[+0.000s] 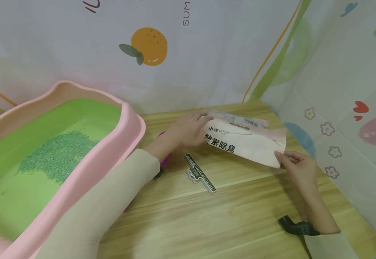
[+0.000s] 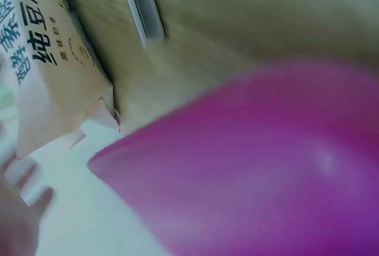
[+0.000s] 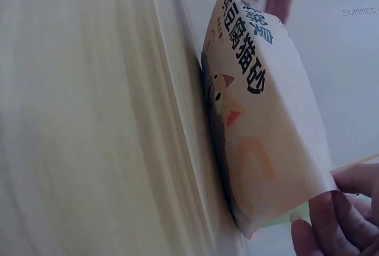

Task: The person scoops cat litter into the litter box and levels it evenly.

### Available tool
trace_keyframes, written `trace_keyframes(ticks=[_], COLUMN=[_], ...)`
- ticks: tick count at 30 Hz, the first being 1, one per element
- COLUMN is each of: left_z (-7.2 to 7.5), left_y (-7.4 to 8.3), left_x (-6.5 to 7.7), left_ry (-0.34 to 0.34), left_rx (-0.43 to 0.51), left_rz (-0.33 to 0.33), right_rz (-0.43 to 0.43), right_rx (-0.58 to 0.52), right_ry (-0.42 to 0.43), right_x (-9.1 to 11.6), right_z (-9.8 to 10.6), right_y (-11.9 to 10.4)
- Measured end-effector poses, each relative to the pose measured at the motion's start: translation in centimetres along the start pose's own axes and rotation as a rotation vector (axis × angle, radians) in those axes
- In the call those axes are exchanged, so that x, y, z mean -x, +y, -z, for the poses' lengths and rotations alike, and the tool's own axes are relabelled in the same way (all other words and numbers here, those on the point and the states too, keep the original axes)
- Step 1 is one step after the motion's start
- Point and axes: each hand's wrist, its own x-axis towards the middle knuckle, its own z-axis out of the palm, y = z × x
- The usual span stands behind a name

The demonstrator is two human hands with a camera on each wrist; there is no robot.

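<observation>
A white paper-like cat litter bag (image 1: pixel 256 145) with dark lettering lies at the back of the wooden table; in the right wrist view the bag (image 3: pixel 254 120) shows a printed orange cat. My right hand (image 1: pixel 299 169) pinches its near right corner between thumb and fingers. At the bag's left end is my left hand (image 1: pixel 189 131), its fingers extended over the edge; in the left wrist view that hand (image 2: pixel 21 211) is blurred, its fingers spread apart. A ruler-patterned clip (image 1: pixel 200 173) lies in front of the bag.
On the left stands a pink-rimmed litter box (image 1: pixel 132 117) with green pellets (image 1: pixel 58 154) inside. A smooth magenta thing (image 2: pixel 254 167) sits under the left forearm, mostly hidden in the head view. Printed sheets (image 1: pixel 207 64) cover the walls behind and to the right.
</observation>
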Motion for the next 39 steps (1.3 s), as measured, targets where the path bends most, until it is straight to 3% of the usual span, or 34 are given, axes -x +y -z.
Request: trace_keyframes(ticks=[3,5,7,10,13,18,23,26,33,39], left_z=[-0.3,-0.6,-1.0,-1.6,-2.0,-2.4,-2.4,-2.4,-2.3,-2.5], left_y=[0.8,1.4,1.9,2.4,2.6,2.8,2.8,2.7,2.5,2.4], left_x=[-0.6,-1.0,-1.5,-1.8,-1.9,-1.9,-2.0,-2.0,-1.8,-2.0], left_ry=[-0.088,-0.139,-0.167,-0.158,-0.148,-0.176,-0.196,-0.22,-0.236,-0.248], left_rx=[-0.173,-0.277,-0.369,-0.494,-0.558,-0.545,-0.547,-0.523,-0.42,-0.374], left_rz=[-0.207,-0.26,-0.269,-0.257,-0.231,-0.21,-0.204,-0.188,-0.155,-0.142], right_rz=[-0.016,-0.009,0.0,0.029,0.126,0.372,0.505,0.581,0.641,0.74], right_rx=[0.018,0.021,0.019,0.026,0.102,0.356,0.509,0.528,0.549,0.598], right_ry=[-0.016,-0.024,-0.024,-0.019,-0.015,0.02,0.044,-0.058,-0.418,-0.634], right_x=[-0.1,-0.2,-0.1,0.0,0.2,1.4,3.2,4.1,5.3,5.7], right_z=[0.3,0.3,0.3,0.2,0.3,1.0,1.0,0.0,-4.1,-7.0], right_y=[0.0,-0.2,-0.4,-0.5,-0.5,-1.1,-3.6,-5.4,-8.2,-10.3])
